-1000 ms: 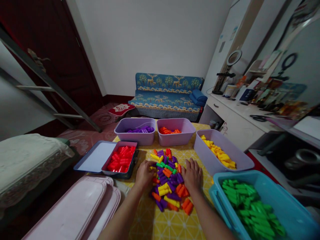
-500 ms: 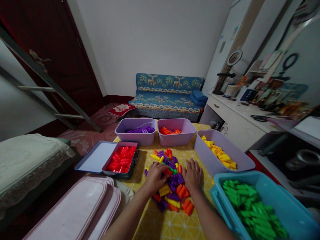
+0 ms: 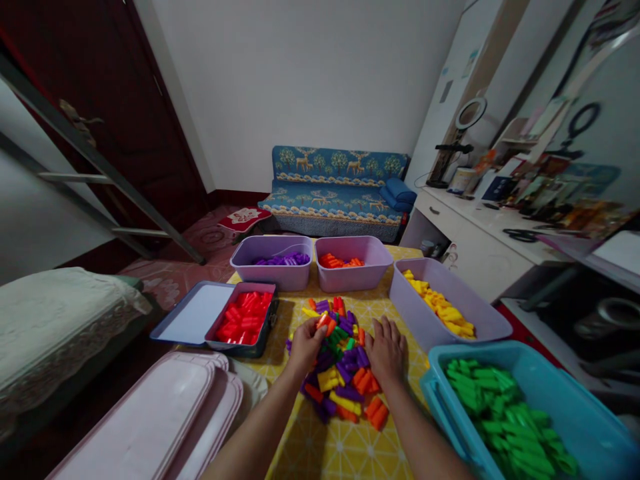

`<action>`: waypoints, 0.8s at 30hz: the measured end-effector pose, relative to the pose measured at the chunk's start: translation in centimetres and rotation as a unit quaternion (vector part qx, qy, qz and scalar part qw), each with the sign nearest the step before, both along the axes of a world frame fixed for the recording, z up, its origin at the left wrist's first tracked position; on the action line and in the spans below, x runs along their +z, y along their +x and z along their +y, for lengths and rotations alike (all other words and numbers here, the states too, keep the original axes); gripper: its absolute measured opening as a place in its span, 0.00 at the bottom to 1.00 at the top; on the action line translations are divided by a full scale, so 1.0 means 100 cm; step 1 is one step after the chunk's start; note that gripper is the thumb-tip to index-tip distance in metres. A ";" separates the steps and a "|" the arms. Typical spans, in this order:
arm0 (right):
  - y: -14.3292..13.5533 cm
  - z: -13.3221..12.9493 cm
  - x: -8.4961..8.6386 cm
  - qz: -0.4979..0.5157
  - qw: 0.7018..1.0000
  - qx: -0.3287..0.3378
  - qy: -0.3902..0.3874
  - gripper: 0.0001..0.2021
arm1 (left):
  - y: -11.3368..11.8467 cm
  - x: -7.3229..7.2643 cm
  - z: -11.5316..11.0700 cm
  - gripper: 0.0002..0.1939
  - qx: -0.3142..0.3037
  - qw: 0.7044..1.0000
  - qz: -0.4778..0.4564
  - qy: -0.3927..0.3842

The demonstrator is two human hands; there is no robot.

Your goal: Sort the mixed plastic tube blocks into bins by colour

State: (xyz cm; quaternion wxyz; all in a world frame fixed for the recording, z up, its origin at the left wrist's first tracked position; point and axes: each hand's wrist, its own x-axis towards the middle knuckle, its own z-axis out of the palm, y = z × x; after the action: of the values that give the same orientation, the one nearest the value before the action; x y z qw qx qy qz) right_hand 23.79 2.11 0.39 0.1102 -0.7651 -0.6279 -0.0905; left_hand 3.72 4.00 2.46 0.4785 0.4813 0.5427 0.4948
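A mixed pile of small plastic toy blocks (image 3: 345, 367), in purple, orange, yellow, green and red, lies in the middle of the table. My left hand (image 3: 304, 347) is closed at the pile's left side, pinching an orange block (image 3: 327, 323) between thumb and fingers. Along the right edge of the pile, my right hand (image 3: 387, 350) lies palm down with its fingers stretched, nearest to some orange blocks (image 3: 365, 381). Whether anything is under its palm is hidden.
Purple blocks (image 3: 283, 260) and orange blocks sit in two lilac bins (image 3: 354, 280) at the back. Red blocks (image 3: 243, 319) fill a case at left. Yellow blocks (image 3: 440, 305) and green blocks (image 3: 505, 417) are in bins at right. Pink lids (image 3: 145, 413) lie front left.
My left hand has drawn back slightly to the left and up from the pile, now with an orange block in its fingers. The right hand has stayed in place.
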 end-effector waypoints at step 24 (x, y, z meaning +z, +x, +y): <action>0.000 -0.001 0.001 0.009 1.000 0.000 0.003 0.23 | 0.005 0.101 0.108 0.24 -0.005 0.960 -0.272 -0.069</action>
State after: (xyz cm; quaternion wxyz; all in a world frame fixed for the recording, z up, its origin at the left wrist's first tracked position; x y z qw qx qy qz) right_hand 23.81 2.05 0.50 0.1182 -0.7655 -0.6267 -0.0858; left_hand 4.18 14.81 12.55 0.6423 0.2971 0.4225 0.5664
